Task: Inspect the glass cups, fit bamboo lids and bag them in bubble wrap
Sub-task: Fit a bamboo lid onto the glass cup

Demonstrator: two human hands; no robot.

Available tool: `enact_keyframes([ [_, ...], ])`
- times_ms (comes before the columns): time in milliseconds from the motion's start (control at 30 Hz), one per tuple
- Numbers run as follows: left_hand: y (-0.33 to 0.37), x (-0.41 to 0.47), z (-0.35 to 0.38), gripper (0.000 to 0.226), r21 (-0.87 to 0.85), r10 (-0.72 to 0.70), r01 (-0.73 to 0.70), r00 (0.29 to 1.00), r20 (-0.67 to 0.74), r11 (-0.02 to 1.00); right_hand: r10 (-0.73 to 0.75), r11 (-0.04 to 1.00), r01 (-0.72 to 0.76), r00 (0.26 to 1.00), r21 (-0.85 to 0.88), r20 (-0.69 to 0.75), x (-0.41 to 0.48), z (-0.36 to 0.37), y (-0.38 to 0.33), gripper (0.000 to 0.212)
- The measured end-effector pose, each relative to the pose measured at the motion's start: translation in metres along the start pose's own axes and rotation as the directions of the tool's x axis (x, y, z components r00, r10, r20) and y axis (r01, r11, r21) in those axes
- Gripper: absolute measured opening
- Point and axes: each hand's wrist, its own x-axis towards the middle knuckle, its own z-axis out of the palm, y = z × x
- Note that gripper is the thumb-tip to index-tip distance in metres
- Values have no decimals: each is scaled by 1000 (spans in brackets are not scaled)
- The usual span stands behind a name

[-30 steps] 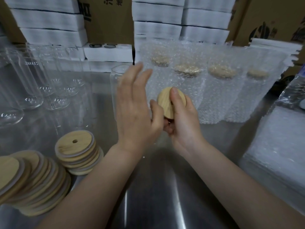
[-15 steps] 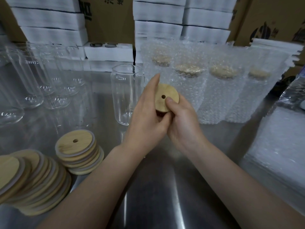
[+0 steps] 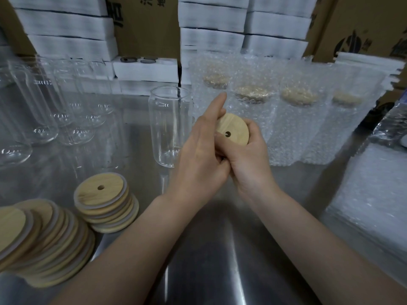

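At the far left, bare glass cups (image 3: 41, 111) stand in a cluster on the steel table (image 3: 204, 260), and nearer the person two stacks of bamboo lids (image 3: 103, 201) lean in shingled piles, neither of which has shifted over the last second. Just right of them one open glass cup (image 3: 169, 126) stands upright and lidless; a second ago the raised left hand hid most of it, and now it is in full view, so it reads as the cup waiting for its lid. The left hand (image 3: 198, 159) has come down from its open, spread pose and now presses against the right hand, its fingers closed along the near edge of the bamboo lid (image 3: 233, 130) with the forefinger pointing up past the rim. The lid itself has turned: a second ago its plain side faced the camera, now its flat face with the straw hole shows, tilted toward the person. The right hand (image 3: 248, 164) cups the lid from the right and underneath, clamped on it together with the left. This looks like inspection or seating of the seal ring, with fitting onto the cup still to come. Further right, four bagged cups (image 3: 295, 119) stand in bubble wrap, already lidded, and a flat pile of bubble-wrap bags (image 3: 372, 201) lies at the table's right edge.
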Motion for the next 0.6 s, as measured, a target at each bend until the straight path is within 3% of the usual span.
enact_keyframes([
  [233,2,-2,3,97,5,62,-62,998,24,998,-85,992,77,993,-98,-80,1,-4,-2,19],
  [433,7,-3,6,92,28,140,-141,990,30,990,-86,996,85,995,-25,-53,-3,-3,-9,20],
  [500,8,-2,3,90,90,167,-164,986,-29,982,-49,998,52,996,39,-72,-2,-4,-13,22],
  [600,7,2,-4,83,169,179,-139,951,-253,976,-33,996,41,995,80,-97,1,-6,-16,25],
])
